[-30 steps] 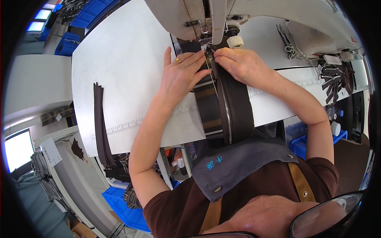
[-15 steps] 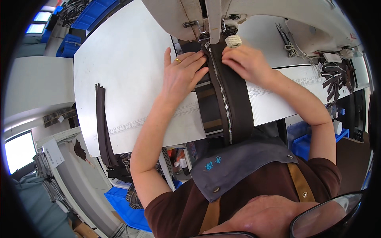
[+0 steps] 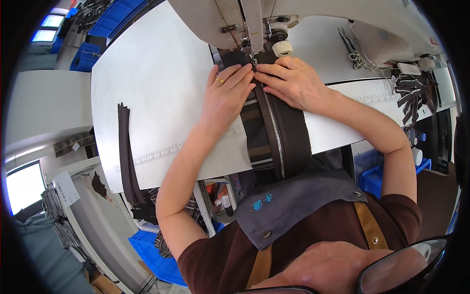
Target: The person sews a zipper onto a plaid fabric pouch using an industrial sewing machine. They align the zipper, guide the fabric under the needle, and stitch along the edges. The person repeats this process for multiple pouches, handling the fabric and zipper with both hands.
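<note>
A dark brown fabric piece (image 3: 293, 137) with a long silver zipper (image 3: 274, 125) and a striped band (image 3: 257, 144) lies beneath the sewing machine's needle and presser foot (image 3: 250, 49). My left hand (image 3: 226, 95) rests flat along its left side, fingers outstretched, tips beside the zipper just short of the foot. My right hand (image 3: 298, 83) lies on the piece from the right, fingers spread and bent slightly, fingertips on the zipper near my left fingertips. The needle tip is too small to make out.
The white tabletop (image 3: 147, 68) carries dark zipper strips (image 3: 125, 147) at left. Scissors (image 3: 352, 49) lie beside the machine body (image 3: 391, 29); more zipper strips (image 3: 409, 93) sit at the right edge. Blue bins (image 3: 156, 259) stand below.
My right hand has let go of its pinch and spread its fingers across the zipper. The piece has shifted slightly away from me. The zipper now shows straighter along its middle.
</note>
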Action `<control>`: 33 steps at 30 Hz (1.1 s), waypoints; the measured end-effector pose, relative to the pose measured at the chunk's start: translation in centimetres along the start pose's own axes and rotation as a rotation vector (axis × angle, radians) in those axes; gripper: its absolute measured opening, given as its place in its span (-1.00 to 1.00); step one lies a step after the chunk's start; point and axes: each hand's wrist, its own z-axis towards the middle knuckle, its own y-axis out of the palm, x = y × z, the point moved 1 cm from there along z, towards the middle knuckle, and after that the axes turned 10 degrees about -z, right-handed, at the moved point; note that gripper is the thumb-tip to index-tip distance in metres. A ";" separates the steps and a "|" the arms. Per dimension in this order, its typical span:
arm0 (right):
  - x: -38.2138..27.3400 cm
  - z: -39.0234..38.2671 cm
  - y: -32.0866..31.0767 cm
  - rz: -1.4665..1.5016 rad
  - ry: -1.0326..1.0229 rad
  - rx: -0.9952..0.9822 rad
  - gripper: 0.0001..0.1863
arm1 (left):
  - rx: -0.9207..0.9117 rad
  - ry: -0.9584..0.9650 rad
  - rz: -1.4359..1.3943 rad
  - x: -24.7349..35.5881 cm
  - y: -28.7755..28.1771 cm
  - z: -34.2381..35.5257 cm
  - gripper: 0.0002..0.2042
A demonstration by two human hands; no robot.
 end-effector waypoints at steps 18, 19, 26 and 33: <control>0.0 0.6 -0.6 0.035 0.006 -0.065 -0.65 | 0.080 -0.032 -0.024 -1.3 1.3 0.7 -0.81; 0.2 0.6 -0.7 0.026 0.005 -0.070 -0.64 | 0.051 -0.001 0.013 -1.5 1.3 0.9 -0.81; -0.2 0.7 -1.0 0.029 -0.020 -0.060 -0.66 | 0.095 0.017 0.118 -1.8 2.0 0.1 -0.81; -0.1 0.5 -1.0 0.018 0.015 -0.066 -0.69 | 0.004 -0.037 0.127 -1.2 1.3 0.8 -0.83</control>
